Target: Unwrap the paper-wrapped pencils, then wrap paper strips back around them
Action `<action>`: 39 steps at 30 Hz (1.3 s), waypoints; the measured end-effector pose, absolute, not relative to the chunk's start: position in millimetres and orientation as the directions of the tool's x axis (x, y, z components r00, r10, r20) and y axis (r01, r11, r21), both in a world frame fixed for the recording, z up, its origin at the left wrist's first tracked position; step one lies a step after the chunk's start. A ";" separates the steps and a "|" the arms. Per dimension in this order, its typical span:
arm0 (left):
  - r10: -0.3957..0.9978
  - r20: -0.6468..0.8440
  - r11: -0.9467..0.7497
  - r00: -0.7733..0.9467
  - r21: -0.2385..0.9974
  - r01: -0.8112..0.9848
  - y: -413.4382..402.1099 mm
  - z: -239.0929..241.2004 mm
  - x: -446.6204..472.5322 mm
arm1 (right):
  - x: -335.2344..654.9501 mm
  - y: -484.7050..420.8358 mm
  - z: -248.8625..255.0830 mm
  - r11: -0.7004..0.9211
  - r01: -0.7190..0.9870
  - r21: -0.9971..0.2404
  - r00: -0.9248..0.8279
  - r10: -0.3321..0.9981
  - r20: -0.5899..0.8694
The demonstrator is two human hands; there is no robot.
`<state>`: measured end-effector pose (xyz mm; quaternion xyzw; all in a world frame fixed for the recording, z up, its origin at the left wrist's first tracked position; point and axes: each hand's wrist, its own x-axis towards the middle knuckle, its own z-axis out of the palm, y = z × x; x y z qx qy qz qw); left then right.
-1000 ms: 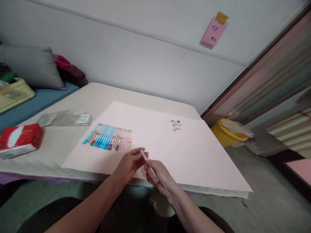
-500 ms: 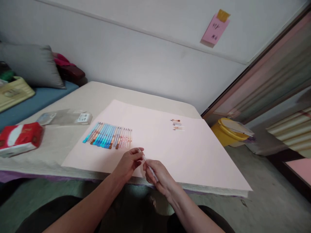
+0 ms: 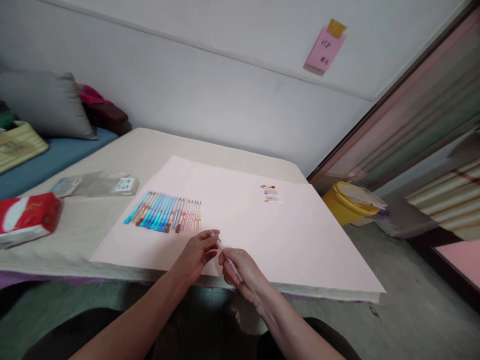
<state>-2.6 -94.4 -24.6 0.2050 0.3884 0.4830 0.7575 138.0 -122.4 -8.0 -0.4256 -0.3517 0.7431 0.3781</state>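
Observation:
A slim whitish pen (image 3: 235, 271) slants between my two hands above the front edge of the pink sheet (image 3: 240, 200). My left hand (image 3: 198, 252) pinches its upper end between thumb and fingers. Around the lower part, the fingers of my right hand (image 3: 242, 270) are closed. Left of my hands, a row of pens (image 3: 165, 211) lies side by side on the sheet, in blue, brown and pale pink. Several more pens or pen parts (image 3: 270, 193) lie in a small stack at the far right of the sheet.
A clear plastic package (image 3: 95, 185) and a red tissue pack (image 3: 28, 217) lie on the cloth-covered table at left. Beyond them are a grey cushion (image 3: 45, 105) and a yellow basket (image 3: 22, 145). A yellow bucket (image 3: 347, 202) stands on the floor at right.
The view has shifted slightly, so the table and its items appear a little further left. Both hands keep nearly the same hold on the pen.

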 end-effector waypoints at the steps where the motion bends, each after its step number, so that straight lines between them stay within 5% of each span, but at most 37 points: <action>1: 0.891 -0.378 0.452 0.253 0.674 -0.585 -94.7 -24.1 -2.3 | 138.5 -122.4 -8.1 -0.464 -0.264 -0.846 -0.351 0.863 -0.364; 27: 0.899 -0.332 0.438 0.287 0.669 -0.600 -94.6 -17.7 -1.6 | 142.8 -121.2 -7.2 -0.445 -0.223 -0.867 -0.340 0.869 -0.359; 39: 0.890 -0.454 0.352 0.044 0.622 -0.699 -87.2 -20.6 -8.8 | 148.4 -116.6 -7.4 -0.443 -0.290 -0.848 -0.322 0.880 -0.349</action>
